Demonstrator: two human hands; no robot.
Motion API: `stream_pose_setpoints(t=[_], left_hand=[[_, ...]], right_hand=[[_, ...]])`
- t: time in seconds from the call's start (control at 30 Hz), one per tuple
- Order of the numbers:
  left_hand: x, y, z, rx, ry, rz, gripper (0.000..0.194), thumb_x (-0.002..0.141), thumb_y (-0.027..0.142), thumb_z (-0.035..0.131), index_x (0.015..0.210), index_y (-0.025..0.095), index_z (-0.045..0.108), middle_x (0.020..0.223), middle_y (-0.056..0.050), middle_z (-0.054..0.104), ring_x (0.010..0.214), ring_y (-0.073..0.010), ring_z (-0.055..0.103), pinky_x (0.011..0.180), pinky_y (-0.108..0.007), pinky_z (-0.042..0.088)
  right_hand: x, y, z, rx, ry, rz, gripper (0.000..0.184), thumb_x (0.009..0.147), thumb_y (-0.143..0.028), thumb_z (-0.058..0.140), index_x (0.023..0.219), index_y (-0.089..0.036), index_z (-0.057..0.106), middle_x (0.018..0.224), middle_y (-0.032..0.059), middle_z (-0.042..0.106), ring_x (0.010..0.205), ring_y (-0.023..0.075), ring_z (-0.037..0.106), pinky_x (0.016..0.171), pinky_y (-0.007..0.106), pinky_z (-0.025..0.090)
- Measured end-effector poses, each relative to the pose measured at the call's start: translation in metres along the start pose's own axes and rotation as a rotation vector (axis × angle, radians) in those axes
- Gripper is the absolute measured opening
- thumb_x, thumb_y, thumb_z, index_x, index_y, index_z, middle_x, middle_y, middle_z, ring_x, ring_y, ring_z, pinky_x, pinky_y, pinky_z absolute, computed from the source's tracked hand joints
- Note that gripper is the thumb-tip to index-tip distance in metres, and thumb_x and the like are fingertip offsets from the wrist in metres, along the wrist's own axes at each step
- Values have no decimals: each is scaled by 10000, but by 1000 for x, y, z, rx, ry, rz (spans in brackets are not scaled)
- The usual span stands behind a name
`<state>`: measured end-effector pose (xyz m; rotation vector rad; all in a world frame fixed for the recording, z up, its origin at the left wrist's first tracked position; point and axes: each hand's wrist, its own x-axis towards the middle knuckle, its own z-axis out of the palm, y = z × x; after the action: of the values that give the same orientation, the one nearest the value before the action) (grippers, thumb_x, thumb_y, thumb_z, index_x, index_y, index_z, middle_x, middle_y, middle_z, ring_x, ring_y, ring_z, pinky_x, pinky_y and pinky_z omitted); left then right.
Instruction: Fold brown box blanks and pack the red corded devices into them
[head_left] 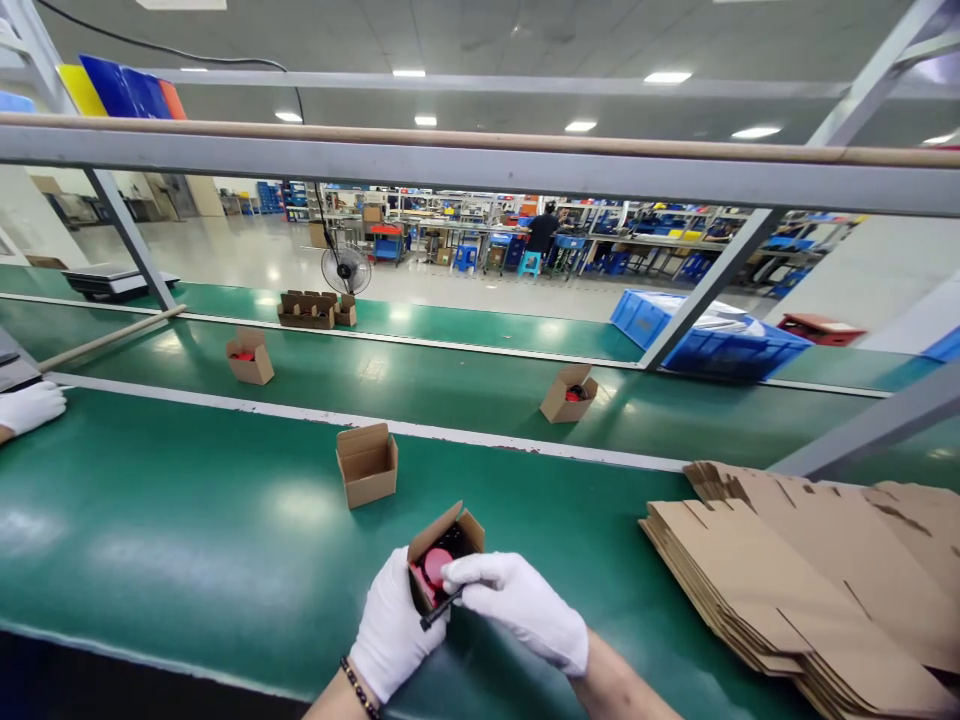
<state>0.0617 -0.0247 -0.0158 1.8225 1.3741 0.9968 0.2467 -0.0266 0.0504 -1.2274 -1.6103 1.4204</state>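
Grip of the gloved left hand (pixel 397 625) is closed around a box (pixel 448 560) at lower centre; the right hand (pixel 517 605) pinches a black piece (pixel 442 608) at its mouth, beside a red part (pixel 435 567) inside. Flat cardboard (pixel 810 570) lies on the green surface (pixel 202 500), lower right.

floor: pale and glossy (pixel 255 245), reflecting light
ceiling: grey (pixel 487 40), with bright lights (pixel 667 77)
wall: white (pixel 877 260), at the right
benches: long rows (pixel 615 237) across the far room
stools: blue (pixel 529 263), by the benches
fan: round (pixel 346 269), beyond the green tables (pixel 187 480)
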Motion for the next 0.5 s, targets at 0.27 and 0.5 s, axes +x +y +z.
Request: stream_pose_setpoints(t=[0.27, 0.5], left_hand=[[2, -3, 2, 42, 12, -32, 404, 728, 243, 637, 1118, 198, 542, 1072, -111, 695, 975, -278, 695, 888, -446, 564], [5, 3, -1, 22, 15, -62, 360, 744, 295, 643, 1082, 195, 571, 1016, -105, 707, 933, -278, 703, 875, -443, 566]], right_hand=[[11, -2, 0, -1071, 87, -349, 278, 804, -40, 495, 847, -195, 721, 844, 67, 674, 702, 185, 598, 604, 289, 449], [5, -1, 24, -1350, -125, -599, 269, 807, -71, 511, 996, -120, 695, 954, 158, 712, 791, 267, 621, 664, 379, 503]])
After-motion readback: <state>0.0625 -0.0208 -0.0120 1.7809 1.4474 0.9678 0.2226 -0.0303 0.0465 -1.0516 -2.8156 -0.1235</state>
